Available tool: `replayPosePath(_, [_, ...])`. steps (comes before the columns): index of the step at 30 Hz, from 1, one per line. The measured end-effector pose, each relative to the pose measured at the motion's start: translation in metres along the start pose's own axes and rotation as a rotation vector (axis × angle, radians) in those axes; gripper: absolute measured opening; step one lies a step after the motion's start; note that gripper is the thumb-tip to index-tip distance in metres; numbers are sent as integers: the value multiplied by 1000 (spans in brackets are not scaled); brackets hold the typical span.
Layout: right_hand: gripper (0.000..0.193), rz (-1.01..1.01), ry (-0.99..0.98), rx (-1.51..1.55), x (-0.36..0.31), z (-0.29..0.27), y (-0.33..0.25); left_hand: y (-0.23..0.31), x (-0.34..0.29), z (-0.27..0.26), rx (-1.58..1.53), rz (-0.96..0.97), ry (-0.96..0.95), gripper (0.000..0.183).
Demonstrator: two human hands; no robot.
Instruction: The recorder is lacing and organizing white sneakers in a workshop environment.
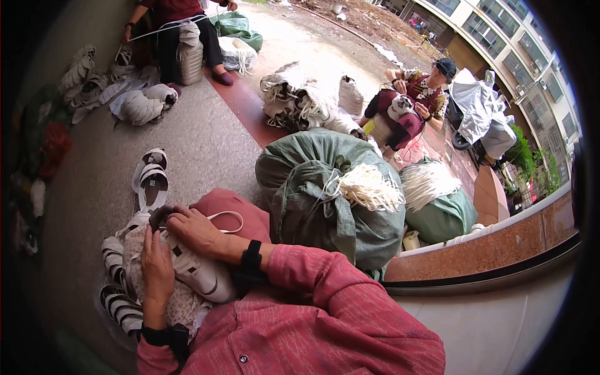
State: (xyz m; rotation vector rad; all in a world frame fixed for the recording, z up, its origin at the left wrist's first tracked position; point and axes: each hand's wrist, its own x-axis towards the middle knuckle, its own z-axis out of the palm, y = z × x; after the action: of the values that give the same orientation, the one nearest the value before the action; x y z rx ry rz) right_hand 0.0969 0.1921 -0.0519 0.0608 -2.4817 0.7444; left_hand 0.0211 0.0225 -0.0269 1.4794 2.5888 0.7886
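A white sneaker (206,278) lies across my lap, toe toward me, its dark collar (161,216) at the far end. My left hand (157,265) grips its left side with the fingers pointing up along it. From the right, my right hand (195,231) reaches over the opening with bent fingers on the collar; the fingertips are partly hidden. A loop of white shoelace (229,220) stands out past the right wrist. Beneath lies a flowered cloth (133,250). To the left are stacked white shoe uppers (114,257), and more white shoes (153,181) lie in a row ahead.
A big green sack (300,200) stands to the right, topped by white laces (372,190). Behind it sits another green sack (444,219) with a lace bundle. Shoe piles (300,97) lie farther off. Two people (419,94) sit working, one at far left. A ledge (481,253) runs along the right.
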Motion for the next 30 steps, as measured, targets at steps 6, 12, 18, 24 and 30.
replayPosePath(6, [26,-81,284,290,7,14,-4,-10,-6,-8,-44,-17,42,43])
replayPosePath(12, [15,413,175,771,-33,-31,1,15,17,-21,48,180,231,42])
replayPosePath(18, [22,429,-259,649,-42,-58,0,28,27,-19,-209,297,120,17])
replayPosePath(24, [25,546,-476,691,-22,-73,-3,22,46,-18,-475,-86,-205,12])
replayPosePath(30, [22,592,-484,688,-20,-68,6,9,51,-7,-506,43,-268,14])
